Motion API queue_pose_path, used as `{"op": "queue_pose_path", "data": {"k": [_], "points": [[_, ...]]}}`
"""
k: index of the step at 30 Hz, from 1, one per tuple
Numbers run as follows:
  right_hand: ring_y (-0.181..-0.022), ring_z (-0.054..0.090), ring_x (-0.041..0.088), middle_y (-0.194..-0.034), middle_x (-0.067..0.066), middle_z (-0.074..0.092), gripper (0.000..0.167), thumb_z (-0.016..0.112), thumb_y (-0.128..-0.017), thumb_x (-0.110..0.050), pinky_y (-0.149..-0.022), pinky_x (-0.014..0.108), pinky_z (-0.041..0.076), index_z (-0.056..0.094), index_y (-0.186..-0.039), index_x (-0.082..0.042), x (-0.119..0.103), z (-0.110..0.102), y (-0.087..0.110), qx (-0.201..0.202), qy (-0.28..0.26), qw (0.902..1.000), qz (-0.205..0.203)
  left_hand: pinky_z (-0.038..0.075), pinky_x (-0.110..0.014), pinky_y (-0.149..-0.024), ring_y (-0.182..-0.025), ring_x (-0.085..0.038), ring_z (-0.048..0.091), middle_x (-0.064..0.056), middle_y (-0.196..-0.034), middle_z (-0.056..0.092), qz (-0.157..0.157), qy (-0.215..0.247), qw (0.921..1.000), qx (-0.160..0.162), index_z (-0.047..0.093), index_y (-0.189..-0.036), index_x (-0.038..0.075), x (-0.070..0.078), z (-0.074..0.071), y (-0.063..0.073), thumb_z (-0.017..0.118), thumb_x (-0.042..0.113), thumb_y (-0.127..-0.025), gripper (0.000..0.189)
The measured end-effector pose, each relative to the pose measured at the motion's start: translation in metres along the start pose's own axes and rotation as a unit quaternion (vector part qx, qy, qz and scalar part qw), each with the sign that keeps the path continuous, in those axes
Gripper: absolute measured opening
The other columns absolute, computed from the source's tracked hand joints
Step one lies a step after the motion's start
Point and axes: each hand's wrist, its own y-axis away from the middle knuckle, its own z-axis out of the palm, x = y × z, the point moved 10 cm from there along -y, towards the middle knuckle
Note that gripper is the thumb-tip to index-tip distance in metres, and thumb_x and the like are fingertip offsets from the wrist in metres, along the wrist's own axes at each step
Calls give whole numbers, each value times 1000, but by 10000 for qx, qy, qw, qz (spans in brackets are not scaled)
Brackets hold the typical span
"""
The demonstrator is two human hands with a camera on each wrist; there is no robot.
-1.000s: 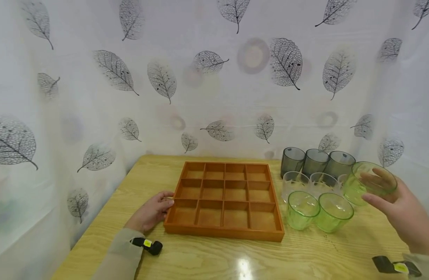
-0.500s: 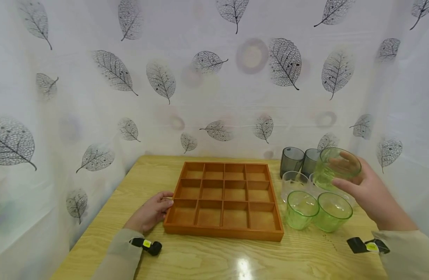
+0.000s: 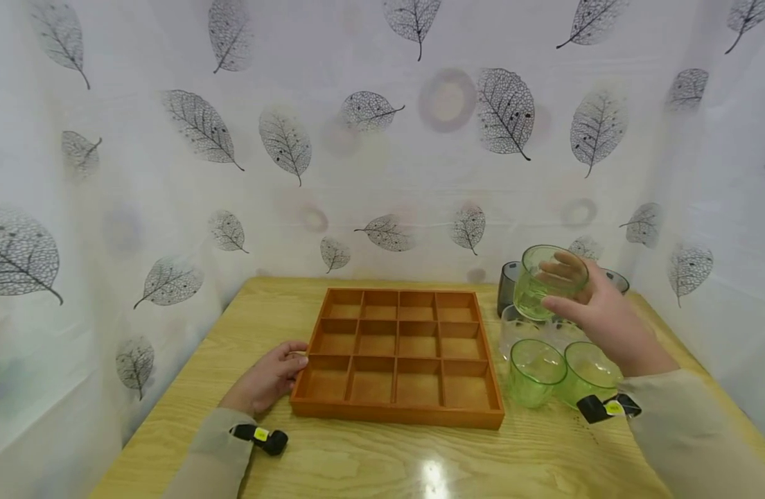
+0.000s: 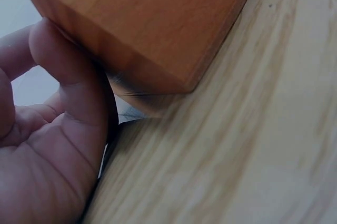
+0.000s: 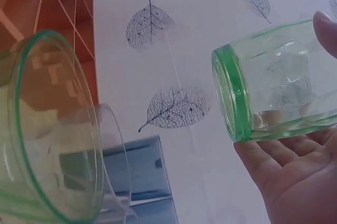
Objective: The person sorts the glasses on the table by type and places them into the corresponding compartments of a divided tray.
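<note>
In the head view my right hand [image 3: 597,312] grips a green glass tumbler [image 3: 547,284], lifted above the other glasses, its thumb on the near side and fingers behind. The right wrist view shows that glass tumbler [image 5: 279,81] with the fingers [image 5: 295,153] along its lower side. My left hand [image 3: 267,378] lies at the left wall of a brown wooden compartment tray [image 3: 398,414], touching it with thumb and fingertips. Up close in the left wrist view, a bent digit of the left hand [image 4: 63,113] meets the tray's wooden wall [image 4: 137,29]. The tray's compartments hold nothing.
Two green tumblers [image 3: 535,374] stand right of the tray. Behind them are clear glasses [image 3: 512,339] and dark grey glasses [image 3: 506,294], partly hidden by the held tumbler and right hand. A white leaf-patterned curtain [image 3: 382,173] hangs behind the wooden table [image 3: 357,457].
My right hand has carried the green tumbler leftward and up, from the right of the glasses to over the back rows. My left hand and the tray stay in place.
</note>
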Motion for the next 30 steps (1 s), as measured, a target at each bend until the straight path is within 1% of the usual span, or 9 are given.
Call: {"op": "queue_pose_path", "data": {"k": [5,8,12,15,19,22,24,27,30], "points": [[-127,51,9,-155,3,41,79,68,-100,-26,-88,21,49,18,-161,-23,-6,12,-12,-72,-91,9999,-30,46,-27,-70,-83,-14,54,-7,-111,57,-5,4,10000,-42,28,-148,-3,-1,1,1,56,24,-106,58],[-132,49,17,-154,2,41,81,69,-99,-27,-91,20,48,18,-161,-21,-12,19,-21,-132,-210,9997,-76,47,-27,-69,-83,-14,55,-7,-111,58,0,37,10000,-59,27,-149,-3,-2,1,2,56,24,-106,58],[-136,47,22,-154,1,42,81,71,-98,-29,-93,21,48,19,-161,-22,-20,28,-32,-210,-420,9988,-116,47,-27,-68,-81,-13,56,-6,-110,58,42,96,9999,-59,27,-149,-3,-1,0,1,56,23,-106,58],[-137,46,24,-154,3,41,83,72,-97,-30,-93,27,50,19,-161,-22,-27,37,-41,-307,-521,9980,-156,47,-26,-68,-81,-13,56,-7,-111,59,57,97,9999,-61,27,-149,-3,1,1,0,56,22,-106,57],[-138,45,26,-155,6,40,85,73,-96,-30,-98,39,49,19,-161,-20,-36,51,-55,-435,-623,9968,-231,48,-27,-68,-82,-13,57,-8,-112,59,42,81,9999,-50,27,-149,-3,1,2,0,56,22,-106,58],[-139,44,27,-154,9,39,87,74,-96,-27,-105,48,43,17,-161,-19,-41,63,-66,-521,-729,9955,-297,48,-27,-68,-82,-14,57,-9,-112,59,39,89,9999,-39,27,-149,-3,1,2,1,56,22,-106,58],[-140,43,29,-154,11,39,89,74,-95,-26,-107,53,40,15,-161,-18,-46,70,-73,-584,-840,9942,-333,48,-27,-68,-81,-14,57,-9,-112,59,36,106,9999,-41,28,-149,-3,1,2,1,57,22,-106,58],[-139,44,29,-153,10,40,89,74,-95,-26,-108,55,38,15,-161,-19,-49,81,-84,-609,-980,9928,-331,48,-27,-67,-81,-14,57,-8,-110,59,32,127,9999,-42,28,-148,-3,2,2,1,58,23,-106,58],[-138,45,27,-151,9,41,88,74,-95,-29,-107,55,40,16,-161,-20,-51,93,-94,-628,-1028,9922,-331,47,-27,-67,-80,-14,56,-8,-109,59,31,121,9999,-43,28,-148,-3,2,2,1,58,23,-105,58]]}}
